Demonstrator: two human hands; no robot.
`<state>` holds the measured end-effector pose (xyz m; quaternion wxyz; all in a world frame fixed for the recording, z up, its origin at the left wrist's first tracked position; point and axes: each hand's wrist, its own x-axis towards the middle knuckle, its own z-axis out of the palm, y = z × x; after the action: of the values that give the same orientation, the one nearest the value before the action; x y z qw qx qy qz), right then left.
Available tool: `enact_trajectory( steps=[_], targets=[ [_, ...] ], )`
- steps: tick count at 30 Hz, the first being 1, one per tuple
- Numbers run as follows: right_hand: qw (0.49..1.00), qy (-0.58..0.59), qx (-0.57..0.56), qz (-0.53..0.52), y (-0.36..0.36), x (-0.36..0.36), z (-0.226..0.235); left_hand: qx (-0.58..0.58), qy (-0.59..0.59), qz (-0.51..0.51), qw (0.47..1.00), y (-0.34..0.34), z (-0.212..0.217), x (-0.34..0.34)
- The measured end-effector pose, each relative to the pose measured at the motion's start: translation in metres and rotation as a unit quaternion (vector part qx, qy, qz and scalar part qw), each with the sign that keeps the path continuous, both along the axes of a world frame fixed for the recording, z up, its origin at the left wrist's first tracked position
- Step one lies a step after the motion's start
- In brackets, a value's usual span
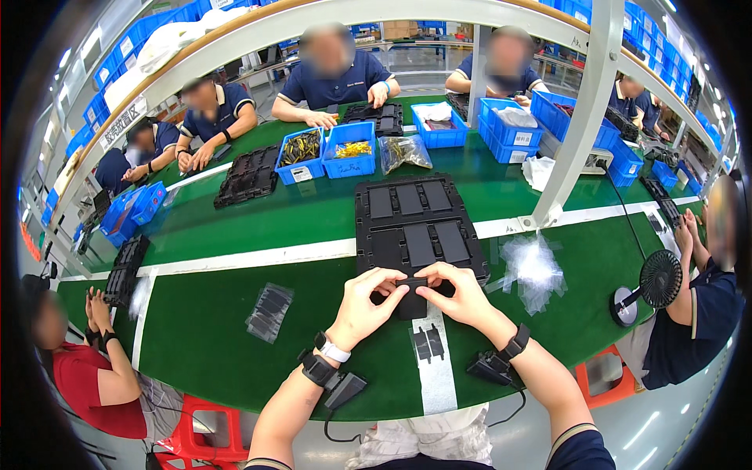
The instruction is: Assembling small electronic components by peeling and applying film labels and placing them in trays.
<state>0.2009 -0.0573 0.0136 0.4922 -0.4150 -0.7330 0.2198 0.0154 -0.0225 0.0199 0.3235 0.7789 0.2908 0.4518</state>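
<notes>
Head view shows us pinching the small black part (411, 283) between both hands, its long axis left-right, left hand (364, 305) and right hand (460, 294) fingers closed on opposite ends.

bench (235, 313): dark green, crossed by white stripes
small part (413, 283) between both hands: black
tray (413, 223) beyond the hands: black, with matte black rectangular inserts
bins (348, 160) at the far middle: bright blue, one holding yellow pieces
plastic bags (534, 266) on the right: clear, glinting white
stool (205, 431) at the near left: red
fan (658, 280) on the right: black
</notes>
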Motion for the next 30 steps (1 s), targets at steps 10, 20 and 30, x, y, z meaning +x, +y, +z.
enact_trajectory(
  steps=[10,20,30],
  targets=[
    [1.0,-0.022,0.007,-0.015,-0.004,0.001,0.007,0.079,0.014,0.022,0.997,-0.002,0.004,-0.001],
    [0.997,0.003,0.054,-0.048,-0.004,0.0,0.007,0.093,0.001,0.032,0.995,-0.005,0.004,0.001],
    [0.999,0.023,0.006,-0.043,-0.004,0.001,0.01,0.061,0.01,0.018,0.998,-0.004,0.007,-0.003]
  ],
)
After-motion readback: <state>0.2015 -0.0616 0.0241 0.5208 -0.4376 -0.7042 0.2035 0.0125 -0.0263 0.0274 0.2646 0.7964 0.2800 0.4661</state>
